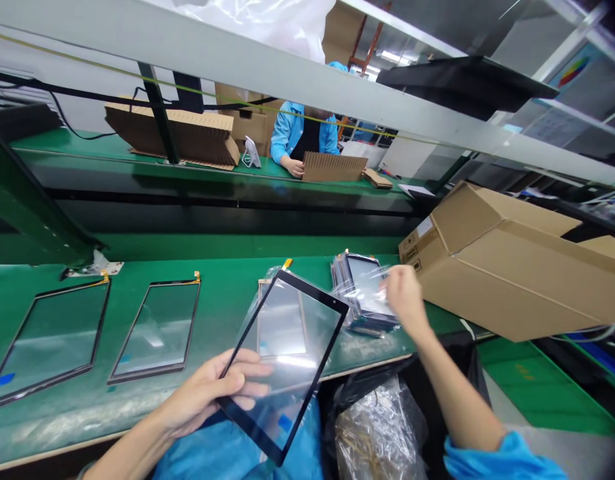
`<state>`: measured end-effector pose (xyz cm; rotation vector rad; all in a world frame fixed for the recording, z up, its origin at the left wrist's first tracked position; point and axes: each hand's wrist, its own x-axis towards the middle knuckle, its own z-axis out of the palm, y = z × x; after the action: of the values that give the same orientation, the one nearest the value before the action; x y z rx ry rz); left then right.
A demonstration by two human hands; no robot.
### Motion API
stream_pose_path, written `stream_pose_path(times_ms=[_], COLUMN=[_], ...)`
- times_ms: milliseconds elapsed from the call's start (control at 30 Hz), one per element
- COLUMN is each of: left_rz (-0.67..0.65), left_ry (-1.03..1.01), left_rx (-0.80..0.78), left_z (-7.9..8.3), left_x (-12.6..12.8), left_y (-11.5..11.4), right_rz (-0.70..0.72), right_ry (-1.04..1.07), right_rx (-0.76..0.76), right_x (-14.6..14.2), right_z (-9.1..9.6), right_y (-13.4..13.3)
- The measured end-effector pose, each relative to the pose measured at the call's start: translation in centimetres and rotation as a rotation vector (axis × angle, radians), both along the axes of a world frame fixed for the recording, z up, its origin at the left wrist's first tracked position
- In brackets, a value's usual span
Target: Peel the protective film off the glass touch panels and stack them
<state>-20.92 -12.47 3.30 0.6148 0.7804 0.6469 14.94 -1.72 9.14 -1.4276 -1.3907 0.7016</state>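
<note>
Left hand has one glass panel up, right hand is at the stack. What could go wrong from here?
The left hand pinches the glass panel by one edge, past the table edge; it could slip or flex.
It touches the glass face, so smudges are likely.
The right hand is at the stack of bagged panels near that edge; a tug might slide the pile.

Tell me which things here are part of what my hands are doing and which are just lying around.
In hand:
- glass panel, held by the left hand
- stack of wrapped panels, with the right hand at it

Lying about:
- bare panel and second bare panel, flat on the green bench
- cardboard box
- bag of plastic wrap
</note>
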Motion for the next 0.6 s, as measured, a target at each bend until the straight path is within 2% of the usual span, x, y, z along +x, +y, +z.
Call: stream_pose_path(times_ms=[67, 167, 267, 367, 467, 600], left_rz=[-0.001, 0.020, 0.081, 0.105, 0.164, 0.430], left_ry=[0.004, 0.034, 0.059, 0.116, 0.255, 0.586], left_rx=[0.013, 0.037, 0.048, 0.102, 0.252, 0.650], left_z=[-0.1, -0.4, -0.9, -1.6, -2.4, -2.9], left_x=[0.5, 1.1, 0.9, 0.7, 1.3, 3.8], left_y=[0.0, 0.0, 0.0, -0.1, 0.0, 0.3], right_rz=[0.059, 0.238, 0.357, 0.345, 0.264, 0.215], right_ry=[0.048, 0.332, 0.595, 0.579, 0.563, 0.834], right_rx=[-0.076, -0.266, -0.322, -0.303, -0.231, -0.171], right_x=[-4.0, -8.2, -9.3, -9.1, -9.2, -11.2], right_z=[-1.0, -1.1, -0.6, -0.8, -1.2, -1.0], right_y=[-1.7, -4.0, -5.3, -5.6, -5.9, -6.5])
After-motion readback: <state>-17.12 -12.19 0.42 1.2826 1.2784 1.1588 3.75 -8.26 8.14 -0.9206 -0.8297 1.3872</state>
